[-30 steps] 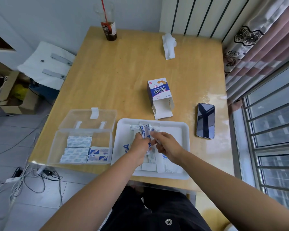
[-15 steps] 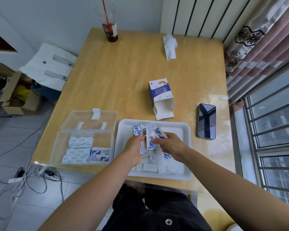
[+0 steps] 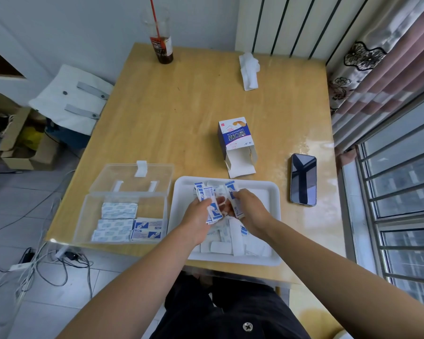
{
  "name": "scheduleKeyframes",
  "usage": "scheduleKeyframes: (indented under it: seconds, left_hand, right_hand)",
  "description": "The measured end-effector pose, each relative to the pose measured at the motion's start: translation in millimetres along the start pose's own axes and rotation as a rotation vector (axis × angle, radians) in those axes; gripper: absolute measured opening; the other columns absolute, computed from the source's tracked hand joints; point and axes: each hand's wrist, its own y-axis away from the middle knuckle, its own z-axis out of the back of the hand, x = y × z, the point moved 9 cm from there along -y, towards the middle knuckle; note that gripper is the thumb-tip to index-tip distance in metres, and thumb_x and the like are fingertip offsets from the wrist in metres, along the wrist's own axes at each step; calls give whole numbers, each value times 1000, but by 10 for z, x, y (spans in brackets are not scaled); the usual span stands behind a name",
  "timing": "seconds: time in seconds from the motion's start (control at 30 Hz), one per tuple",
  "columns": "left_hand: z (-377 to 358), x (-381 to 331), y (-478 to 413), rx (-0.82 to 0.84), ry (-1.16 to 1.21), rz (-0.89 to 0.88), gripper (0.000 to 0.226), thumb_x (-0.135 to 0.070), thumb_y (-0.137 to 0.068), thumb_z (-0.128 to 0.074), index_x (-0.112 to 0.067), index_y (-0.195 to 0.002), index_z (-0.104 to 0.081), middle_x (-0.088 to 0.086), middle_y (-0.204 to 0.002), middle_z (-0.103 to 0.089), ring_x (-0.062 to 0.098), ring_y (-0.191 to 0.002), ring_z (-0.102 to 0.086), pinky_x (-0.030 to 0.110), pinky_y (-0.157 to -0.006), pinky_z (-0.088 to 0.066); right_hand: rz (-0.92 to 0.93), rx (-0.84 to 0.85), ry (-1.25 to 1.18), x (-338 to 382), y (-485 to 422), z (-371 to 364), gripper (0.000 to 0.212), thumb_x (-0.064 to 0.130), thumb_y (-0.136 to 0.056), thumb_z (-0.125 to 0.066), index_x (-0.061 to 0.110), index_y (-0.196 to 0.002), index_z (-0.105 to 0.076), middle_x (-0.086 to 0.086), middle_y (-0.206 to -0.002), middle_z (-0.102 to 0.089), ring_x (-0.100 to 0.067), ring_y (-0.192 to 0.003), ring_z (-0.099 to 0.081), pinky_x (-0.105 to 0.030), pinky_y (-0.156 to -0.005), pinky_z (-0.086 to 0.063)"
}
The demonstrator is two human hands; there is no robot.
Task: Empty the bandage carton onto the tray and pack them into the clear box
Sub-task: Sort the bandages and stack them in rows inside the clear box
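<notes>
Packing is judged partly done: the carton (image 3: 235, 140) lies emptied beyond the tray (image 3: 262, 195), stacks are laid in the clear box (image 3: 150, 207) left of it, and bandages (image 3: 212, 206) are gripped above it by the left hand (image 3: 195, 217) and right hand (image 3: 249, 211); more are left inside.

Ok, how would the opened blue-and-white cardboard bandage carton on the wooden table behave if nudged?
Probably slides easily: the carton lies on its side, apparently emptied. Likely crushes under a firm grip, since its end flaps hang open. Flat-sided, so unlikely to roll.
</notes>
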Motion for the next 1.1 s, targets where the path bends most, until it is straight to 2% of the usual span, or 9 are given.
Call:
scheduleKeyframes:
  seconds: [0.13, 0.3, 0.4, 0.53, 0.67, 0.83, 0.93, 1.0, 1.1]
  left_hand:
    - [-132, -3, 80, 72, 5, 1, 21, -12, -99, -46, -20, -111, -62, 10, -99, -71, 25, -89, -67, 43, -89, -52]
    - [-151, 50, 130, 49, 117, 74, 33, -14, -96, -33, -13, -108, -63, 17, -106, -67, 31, -96, -64, 46, -92, -50]
    - [-77, 46, 102, -21, 32, 56, 32, -12, -98, -34, -12, -111, -63, 16, -100, -69, 30, -90, -66, 43, -85, -53]
    - [-75, 15, 105, -26, -125, 1, 24, -9, -99, -42, -16, -106, -64, 9, -89, -70, 23, -78, -67, 34, -72, -54]
    - [-66, -10, 114, -35, -125, -16, 22, -8, -99, -44, -17, -103, -64, 8, -89, -70, 21, -78, -68, 31, -68, -56]
    - [-35, -38, 89, -80, -195, -62, 22, -8, -96, -53, -10, -113, -66, 8, -93, -71, 23, -82, -69, 31, -67, -56]
    - [-83, -32, 92, -73, -136, -29, 19, -10, -97, -49, -9, -109, -65, 9, -92, -70, 22, -81, -68, 31, -66, -56]
    - [-91, -16, 71, -83, -139, -21, 23, -7, -98, -44, -10, -109, -64, 12, -95, -69, 25, -83, -68, 34, -71, -57]
    - [-62, -25, 62, -112, -156, -53, 20, -9, -96, -52, -9, -110, -66, 11, -94, -70, 24, -82, -68, 34, -72, -56]
  right_hand:
    - [96, -6, 168, 11, 3, -71, 13, 15, -94, -58, 7, -84, -60, -13, -84, -65, -23, -75, -60, -23, -65, -48]
    - [93, -95, 175, -36, -30, 25, 9, 13, -88, -67, 6, -93, -63, -10, -83, -69, -13, -63, -65, -19, -57, -50]
    - [65, -145, 160, -54, -34, 103, 27, 17, -83, -74, 12, -104, -57, -9, -88, -69, -11, -63, -65, -18, -55, -48]
    - [60, -112, 203, -74, -48, 82, 26, 21, -87, -70, 5, -106, -61, -10, -90, -70, -15, -70, -66, -23, -62, -50]
    - [74, -56, 223, -116, -76, 72, 20, 18, -94, -60, 1, -103, -68, -17, -98, -72, -25, -83, -67, -39, -84, -54]
    - [76, -45, 183, -115, -76, 132, 17, 14, -95, -57, 7, -104, -71, -11, -99, -74, -21, -85, -69, -32, -78, -54]
    - [79, -46, 169, -113, -69, 160, 15, 13, -95, -57, 9, -100, -71, -11, -97, -74, -21, -82, -69, -28, -73, -52]
    - [87, -53, 168, -112, -77, 183, 16, 13, -96, -56, 10, -99, -71, -10, -97, -74, -22, -84, -68, -31, -77, -54]
    - [82, -41, 172, -125, -91, 198, 19, 14, -96, -55, 8, -105, -71, -10, -100, -74, -24, -90, -69, -36, -89, -54]
